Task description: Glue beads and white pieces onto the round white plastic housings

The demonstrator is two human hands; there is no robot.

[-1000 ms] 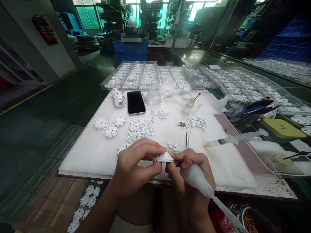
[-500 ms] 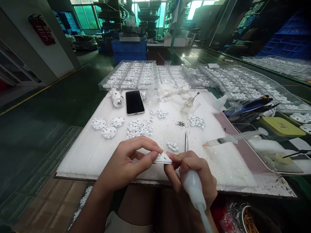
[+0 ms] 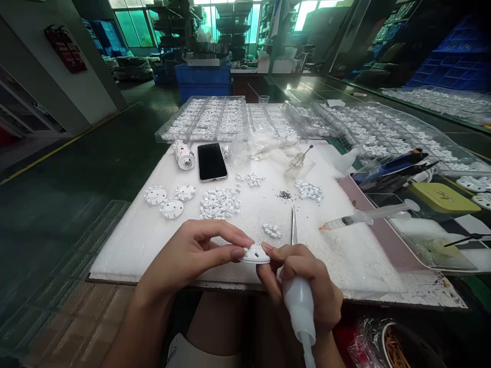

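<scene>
Between my two hands, just above the front of the white foam mat (image 3: 126,245), is a small white domed disc (image 3: 255,254) with a dark slot in it. My left hand (image 3: 203,250) has its thumb and forefinger pinched at the disc's left side. With thumb and forefinger my right hand (image 3: 303,276) grips the disc's right side, while its other fingers wrap a translucent squeeze bottle (image 3: 299,309) pointing down. Metal tweezers (image 3: 293,225) show beyond the right hand; their lower part is hidden. Just past the disc lies a small heap of white pieces (image 3: 271,230).
Three white discs (image 3: 171,208) lie at left, near a larger heap of white pieces (image 3: 219,203) and a phone (image 3: 212,161). Tiny dark bits (image 3: 285,194) lie mid-mat. A syringe (image 3: 368,214) rests over a pink tray's edge (image 3: 368,204). Filled clear trays (image 3: 203,120) stand behind.
The disc has tilted and sits slightly lower, showing its slot more squarely. My left thumb has shifted a little along its edge. The squeeze bottle's lower end has swung left.
</scene>
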